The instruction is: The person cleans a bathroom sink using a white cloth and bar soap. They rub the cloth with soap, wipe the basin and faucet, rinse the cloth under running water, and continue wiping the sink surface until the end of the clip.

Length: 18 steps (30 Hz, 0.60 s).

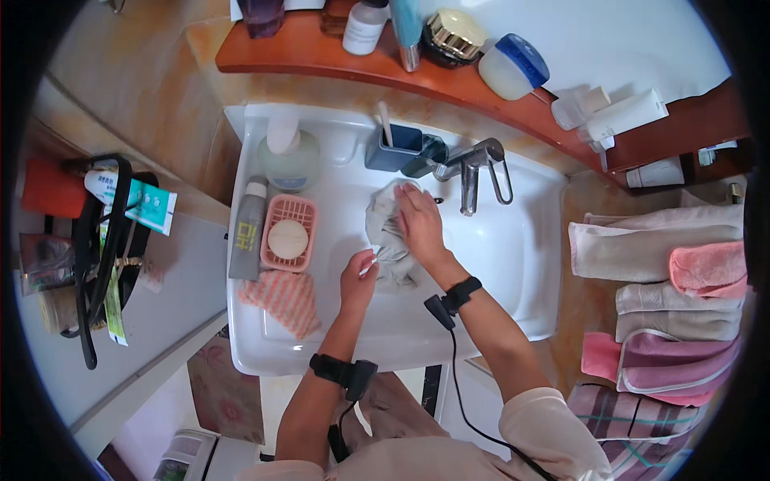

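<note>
A wet-looking grey cloth (393, 255) lies bunched in the white sink (513, 297). My right hand (419, 220) rests on its upper part with the fingers stretched out over the fabric. Close to the lower left of the cloth, my left hand (358, 280) is closed. A small bit of white shows between its thumb and fingers, too little to tell what it is. Left of that hand, a round cream soap bar (288, 240) sits in a pink slotted soap dish (303, 210). An orange-and-white striped cloth (285, 303) lies just below the dish.
The chrome faucet (473, 172) stands right of my right hand. A dark cup (393, 150), a pump bottle (289, 160) and a grey tube (248, 228) line the sink. Jars and bottles fill the red-brown shelf (321, 56). Towels (626, 250) hang at right; a black rack (100, 264) hangs left.
</note>
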Tool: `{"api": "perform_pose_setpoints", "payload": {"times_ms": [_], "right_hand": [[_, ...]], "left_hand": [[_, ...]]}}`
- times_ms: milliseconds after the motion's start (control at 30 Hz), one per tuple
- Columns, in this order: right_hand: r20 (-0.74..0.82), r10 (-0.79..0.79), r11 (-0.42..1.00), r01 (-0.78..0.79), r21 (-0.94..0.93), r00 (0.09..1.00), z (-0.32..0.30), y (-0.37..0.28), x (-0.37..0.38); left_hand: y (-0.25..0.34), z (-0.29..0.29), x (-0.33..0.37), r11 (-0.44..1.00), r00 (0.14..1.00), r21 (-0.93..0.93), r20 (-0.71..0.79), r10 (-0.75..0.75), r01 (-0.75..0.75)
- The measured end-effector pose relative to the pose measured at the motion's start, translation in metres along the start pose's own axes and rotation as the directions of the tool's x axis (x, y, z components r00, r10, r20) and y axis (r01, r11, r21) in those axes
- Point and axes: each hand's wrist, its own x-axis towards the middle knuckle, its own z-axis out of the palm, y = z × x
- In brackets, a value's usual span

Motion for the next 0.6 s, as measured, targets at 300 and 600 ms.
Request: {"api": "perform_pose_setpoints", "payload": {"times_ms": [300, 600], "right_hand": [[-0.079, 0.109, 0.991, -0.115, -0.075, 0.991, -0.006, 0.024, -0.002], [0.02, 0.128, 0.984, -0.124, -0.131, 0.992, -0.013, 0.028, -0.004]], "left_hand": [[-0.008, -0.007, -0.002, 0.999, 0.999, -0.005, -0.008, -0.034, 0.034], [-0.009, 0.002, -0.007, 0.999, 1.0, -0.024, 0.009, -0.025, 0.025]]}}
